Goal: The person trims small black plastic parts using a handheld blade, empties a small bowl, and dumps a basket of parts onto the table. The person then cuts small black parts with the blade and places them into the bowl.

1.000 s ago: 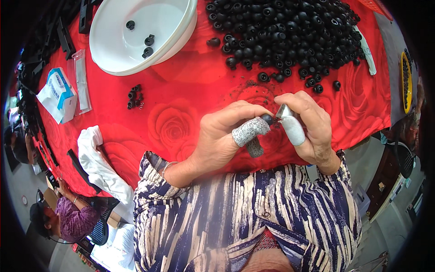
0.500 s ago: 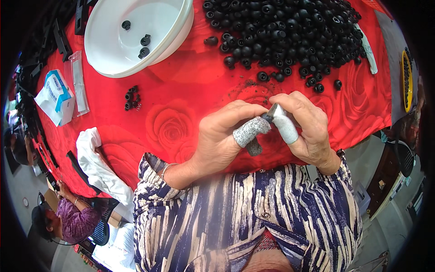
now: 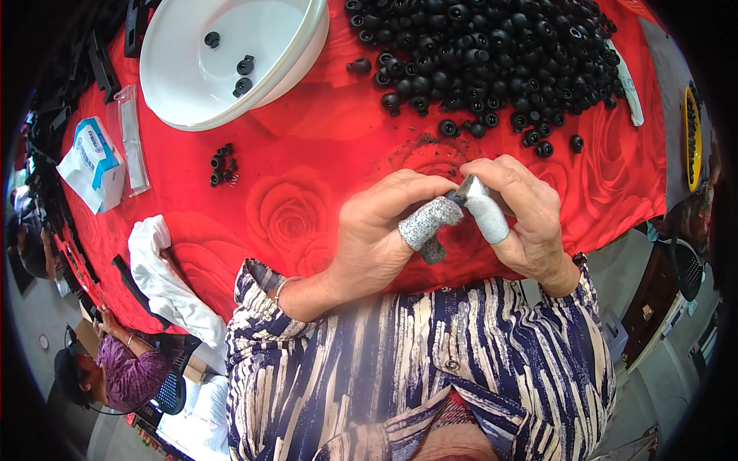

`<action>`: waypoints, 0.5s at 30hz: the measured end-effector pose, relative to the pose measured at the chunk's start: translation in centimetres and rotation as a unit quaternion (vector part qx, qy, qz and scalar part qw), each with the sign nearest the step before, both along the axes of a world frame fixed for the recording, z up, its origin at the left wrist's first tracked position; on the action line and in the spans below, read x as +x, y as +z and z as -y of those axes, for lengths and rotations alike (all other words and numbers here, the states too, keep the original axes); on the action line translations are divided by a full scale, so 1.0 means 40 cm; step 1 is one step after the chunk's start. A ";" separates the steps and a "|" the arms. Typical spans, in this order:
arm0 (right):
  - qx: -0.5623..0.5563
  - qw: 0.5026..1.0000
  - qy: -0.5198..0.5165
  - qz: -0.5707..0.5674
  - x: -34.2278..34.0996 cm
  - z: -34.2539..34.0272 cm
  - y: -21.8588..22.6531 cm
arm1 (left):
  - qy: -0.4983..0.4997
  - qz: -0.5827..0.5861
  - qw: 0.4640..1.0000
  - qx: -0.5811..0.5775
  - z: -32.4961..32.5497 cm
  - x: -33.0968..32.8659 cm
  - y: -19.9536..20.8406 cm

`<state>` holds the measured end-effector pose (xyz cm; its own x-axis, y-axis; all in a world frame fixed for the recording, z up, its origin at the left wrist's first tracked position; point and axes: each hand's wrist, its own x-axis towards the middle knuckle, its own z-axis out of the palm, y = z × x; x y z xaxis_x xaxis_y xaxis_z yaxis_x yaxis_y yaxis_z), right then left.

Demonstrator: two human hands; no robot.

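Observation:
Between my two hands, above the red cloth, a small black plastic part [image 3: 457, 197] is pinched in the fingertips of my left hand [image 3: 373, 223]. Speckled grey covers [image 3: 425, 223] wrap fingers of that hand. My right hand [image 3: 532, 223] is closed around a small metal blade [image 3: 467, 185], its tip against or very close to the black part. One finger of this hand wears a pale grey cover [image 3: 486, 211]. Most of the blade and part of the black piece are hidden by my fingers.
A large heap of black round parts [image 3: 492, 61] lies beyond my right hand. A white bowl [image 3: 173, 115] holds a few black pieces. A small black cluster [image 3: 222, 165], a tissue pack [image 3: 92, 165] and white cloth [image 3: 165, 284] lie leftward. Another person [image 3: 131, 369] sits at far left.
My hands hold almost the same pose, with only a very slight shift at the fingertips around the black part. Nothing has been let go or newly picked up.

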<state>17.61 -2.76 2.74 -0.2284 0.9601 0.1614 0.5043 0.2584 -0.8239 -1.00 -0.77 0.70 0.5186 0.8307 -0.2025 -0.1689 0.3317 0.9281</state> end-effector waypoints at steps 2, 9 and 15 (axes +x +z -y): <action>-0.003 1.000 0.000 -0.001 0.000 0.000 -0.002 | 0.004 0.008 1.000 -0.012 0.001 0.001 0.002; -0.008 1.000 -0.006 -0.011 -0.003 0.000 -0.003 | 0.012 0.023 1.000 0.002 -0.001 0.001 -0.002; -0.010 1.000 -0.007 -0.009 -0.001 -0.001 -0.002 | 0.021 0.011 1.000 0.014 -0.001 0.005 0.000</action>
<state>17.57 -2.72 2.67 -0.2114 0.9664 0.1465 0.4924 0.2347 -0.8381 -0.81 -0.71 0.69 0.4878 0.8567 -0.1678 -0.2017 0.2977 0.9331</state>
